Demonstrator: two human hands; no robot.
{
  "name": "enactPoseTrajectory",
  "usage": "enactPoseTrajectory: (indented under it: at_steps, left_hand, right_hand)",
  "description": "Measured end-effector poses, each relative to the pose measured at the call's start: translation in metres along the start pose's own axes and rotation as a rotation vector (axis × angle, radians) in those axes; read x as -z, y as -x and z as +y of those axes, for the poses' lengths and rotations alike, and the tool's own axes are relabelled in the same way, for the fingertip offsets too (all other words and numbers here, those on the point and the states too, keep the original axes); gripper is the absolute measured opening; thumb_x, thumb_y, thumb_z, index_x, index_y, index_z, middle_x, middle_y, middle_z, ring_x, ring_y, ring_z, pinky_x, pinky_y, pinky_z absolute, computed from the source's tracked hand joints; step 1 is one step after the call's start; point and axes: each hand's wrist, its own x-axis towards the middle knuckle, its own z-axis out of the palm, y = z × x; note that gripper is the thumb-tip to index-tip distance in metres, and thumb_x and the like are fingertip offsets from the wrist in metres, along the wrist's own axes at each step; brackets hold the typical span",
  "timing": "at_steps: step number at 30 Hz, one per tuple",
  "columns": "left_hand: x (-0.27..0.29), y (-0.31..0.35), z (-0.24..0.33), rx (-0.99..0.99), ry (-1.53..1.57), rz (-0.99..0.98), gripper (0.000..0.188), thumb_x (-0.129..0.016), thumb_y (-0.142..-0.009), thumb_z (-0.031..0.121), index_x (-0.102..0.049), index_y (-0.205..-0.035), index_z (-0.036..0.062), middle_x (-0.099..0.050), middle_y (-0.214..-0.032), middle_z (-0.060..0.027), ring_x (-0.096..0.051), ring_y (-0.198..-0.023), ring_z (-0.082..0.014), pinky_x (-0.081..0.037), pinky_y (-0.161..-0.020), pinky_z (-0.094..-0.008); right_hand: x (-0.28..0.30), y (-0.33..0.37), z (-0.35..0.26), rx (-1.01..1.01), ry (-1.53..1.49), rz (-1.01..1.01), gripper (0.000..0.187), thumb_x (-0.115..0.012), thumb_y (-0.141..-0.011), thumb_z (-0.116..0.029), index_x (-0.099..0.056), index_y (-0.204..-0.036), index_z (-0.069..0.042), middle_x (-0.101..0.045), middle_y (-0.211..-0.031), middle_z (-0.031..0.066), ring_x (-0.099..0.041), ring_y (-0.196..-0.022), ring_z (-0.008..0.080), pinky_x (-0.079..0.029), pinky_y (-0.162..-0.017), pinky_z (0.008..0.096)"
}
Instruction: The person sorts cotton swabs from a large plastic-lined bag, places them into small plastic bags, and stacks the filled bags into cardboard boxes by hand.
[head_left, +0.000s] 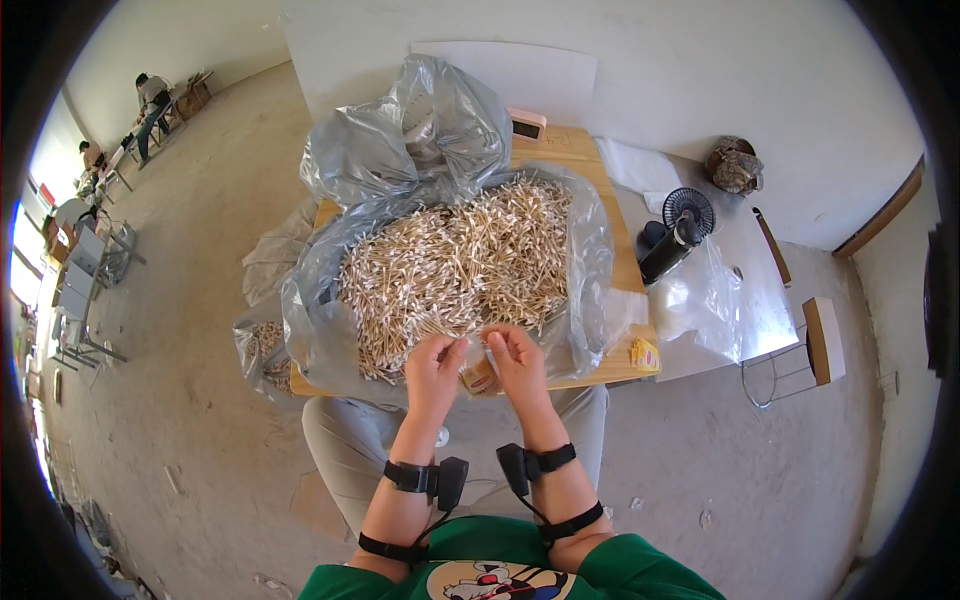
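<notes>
A big heap of cotton swabs (455,260) with white tips and wooden sticks lies in a grey plastic bag (595,240) spread over a wooden table. At the heap's near edge, my left hand (432,378) and my right hand (518,368) face each other, thumbs and fingers pinched. Between and just below them hangs a small clear packet with a yellow-orange print (480,378). Both hands seem to hold its upper edge, one at each side. Its mouth and contents are too small to make out.
Small yellow packets (643,353) lie at the table's right corner (625,250). A side table bears a black bottle (672,250), a small fan (689,210) and clear plastic bags (700,310). A stool (822,340) stands at right. Other people (153,100) sit far left.
</notes>
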Motion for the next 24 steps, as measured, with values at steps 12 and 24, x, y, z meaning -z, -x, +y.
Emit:
enactPoseTrajectory:
  at_steps: [12, 24]
  left_hand:
    - [-0.014, 0.005, -0.024, 0.078, 0.142, 0.281, 0.020, -0.060, -0.090, 0.017, -0.057, -0.080, 0.0002, -0.059, -0.065, -0.0069, -0.051, -0.055, -0.0138, -0.043, -0.055, -0.0273]
    - [-0.009, 0.006, -0.039, 0.099, -0.092, 0.349, 0.032, -0.060, -0.090, 0.019, -0.045, -0.069, 0.0011, -0.042, -0.057, -0.0103, -0.037, -0.051, -0.0202, -0.035, -0.049, -0.0330]
  right_hand:
    - [-0.010, 0.004, 0.043, -0.162, -0.322, 0.240, 0.032, -0.043, -0.098, -0.039, -0.050, -0.088, -0.009, -0.051, -0.069, -0.0023, -0.039, -0.048, 0.0039, -0.033, -0.042, 0.0203]
    - [0.003, -0.015, 0.079, 0.016, 0.039, 0.419, 0.032, -0.045, -0.098, -0.035, -0.054, -0.089, -0.006, -0.046, -0.059, -0.0039, -0.040, -0.051, 0.0036, -0.033, -0.043, 0.0227]
